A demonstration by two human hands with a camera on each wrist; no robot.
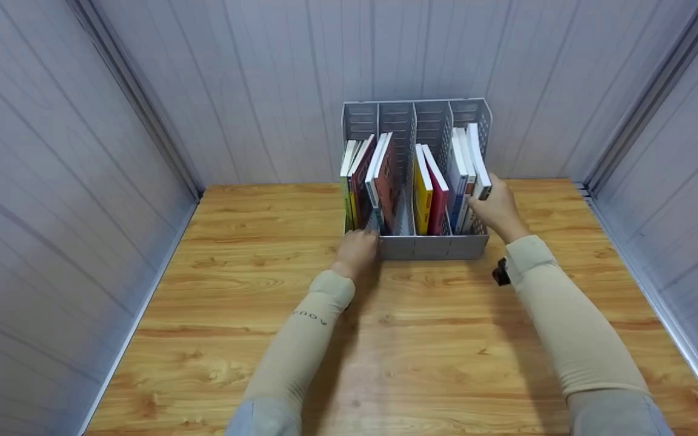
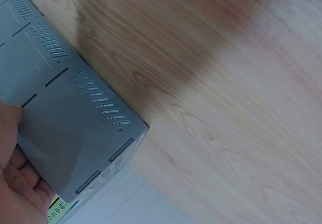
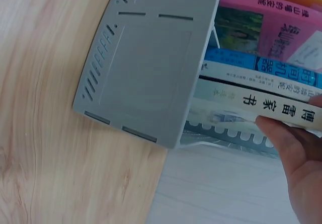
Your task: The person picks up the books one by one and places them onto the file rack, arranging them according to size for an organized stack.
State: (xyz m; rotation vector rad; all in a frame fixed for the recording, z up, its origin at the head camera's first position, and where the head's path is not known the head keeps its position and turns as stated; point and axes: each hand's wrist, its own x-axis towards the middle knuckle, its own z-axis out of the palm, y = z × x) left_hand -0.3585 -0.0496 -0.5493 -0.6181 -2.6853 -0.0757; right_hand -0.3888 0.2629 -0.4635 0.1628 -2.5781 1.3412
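Observation:
A grey file rack (image 1: 434, 248) with upright dividers stands against the back wall, books leaning in its compartments. My left hand (image 1: 358, 249) holds the rack's front edge at its left corner; in the left wrist view the thumb lies on the outer panel and the fingers curl behind it. With my right hand (image 1: 500, 209) I grip a thick white book (image 1: 478, 160) in the rightmost compartment, by its spine. Other pale books (image 1: 459, 175) stand beside it. The right wrist view shows black characters on the held book's cream spine (image 3: 271, 105); some fingertips are cut off.
A yellow book (image 1: 423, 197) and a red-pink book (image 1: 437, 209) share the third compartment. Several books (image 1: 355, 175) lean in the two left ones. Wood-grain tabletop (image 1: 446, 351) runs in front, with panelled walls (image 1: 264, 91) behind and on both sides.

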